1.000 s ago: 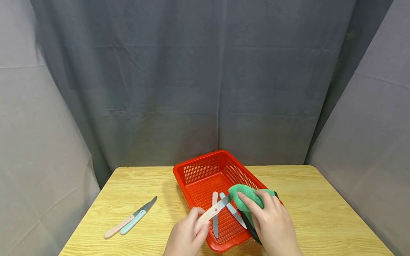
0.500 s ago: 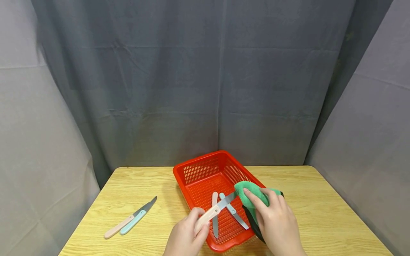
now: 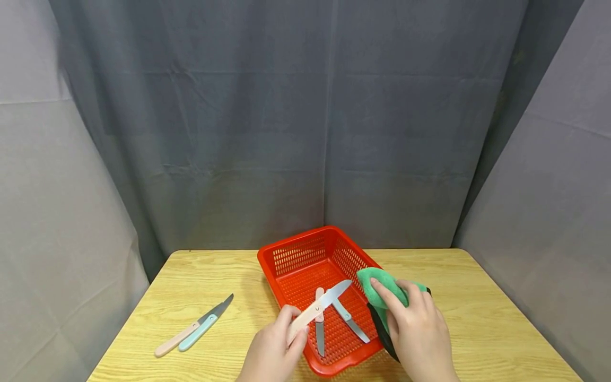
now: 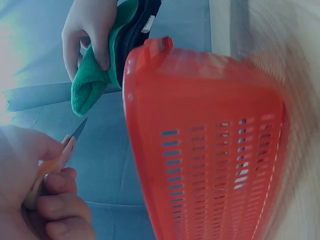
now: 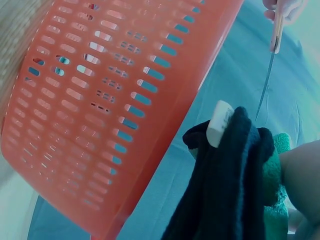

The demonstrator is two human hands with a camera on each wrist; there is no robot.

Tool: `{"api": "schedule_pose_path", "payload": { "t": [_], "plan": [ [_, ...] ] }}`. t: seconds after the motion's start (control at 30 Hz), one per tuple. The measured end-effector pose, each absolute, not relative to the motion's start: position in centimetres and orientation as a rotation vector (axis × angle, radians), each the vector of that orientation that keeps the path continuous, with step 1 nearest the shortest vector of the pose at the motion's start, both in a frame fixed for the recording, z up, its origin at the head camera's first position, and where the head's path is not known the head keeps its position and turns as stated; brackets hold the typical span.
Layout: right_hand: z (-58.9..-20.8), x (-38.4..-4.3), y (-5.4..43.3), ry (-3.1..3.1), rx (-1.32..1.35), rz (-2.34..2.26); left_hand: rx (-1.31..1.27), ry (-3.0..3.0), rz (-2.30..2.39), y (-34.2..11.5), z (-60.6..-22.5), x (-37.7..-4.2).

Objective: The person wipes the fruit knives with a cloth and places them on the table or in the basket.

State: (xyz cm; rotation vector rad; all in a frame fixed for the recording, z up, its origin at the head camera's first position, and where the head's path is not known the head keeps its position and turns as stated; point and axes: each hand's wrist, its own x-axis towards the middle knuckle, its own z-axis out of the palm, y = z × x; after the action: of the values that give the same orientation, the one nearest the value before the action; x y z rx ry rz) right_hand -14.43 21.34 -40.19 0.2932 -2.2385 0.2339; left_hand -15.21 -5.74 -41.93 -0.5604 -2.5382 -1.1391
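Observation:
My left hand (image 3: 273, 345) grips the pale pink handle of a knife (image 3: 312, 312), whose bare blade points up and right over the basket. In my right hand (image 3: 420, 331) is a folded green cloth (image 3: 382, 286) with a black edge, pinched between thumb and fingers. A short gap parts the cloth from the blade tip in the head view. Under the held knife, a pink-handled knife (image 3: 320, 337) and a light blue-handled knife (image 3: 350, 321) lie in the red basket (image 3: 292, 241). The right wrist view shows the cloth's black side (image 5: 220, 185) with a white tag.
Left of the basket, a second pair of knives lies side by side on the wooden table (image 3: 248, 276): one pink-handled (image 3: 176, 339), one light blue-handled (image 3: 198, 333). Grey curtains (image 3: 248, 132) stand behind and at both sides.
My right hand has drawn the cloth to the right, off the blade's end, so the whole blade now shows. My left hand stays nearly in place with the knife.

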Motion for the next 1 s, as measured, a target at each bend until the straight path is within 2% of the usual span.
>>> {"api": "schedule_pose_path", "payload": {
  "t": [0.37, 1.0],
  "plan": [
    [-40.4, -14.5, 21.5, -2.218, 0.312, 0.242, -0.514, -2.456, -1.012, -6.7, -40.5, -17.1],
    [-40.5, -14.4, 21.6, -2.221, 0.302, 0.257, -0.686, -2.588, -0.738, -6.2, -39.8, -20.6]
  ]
}}
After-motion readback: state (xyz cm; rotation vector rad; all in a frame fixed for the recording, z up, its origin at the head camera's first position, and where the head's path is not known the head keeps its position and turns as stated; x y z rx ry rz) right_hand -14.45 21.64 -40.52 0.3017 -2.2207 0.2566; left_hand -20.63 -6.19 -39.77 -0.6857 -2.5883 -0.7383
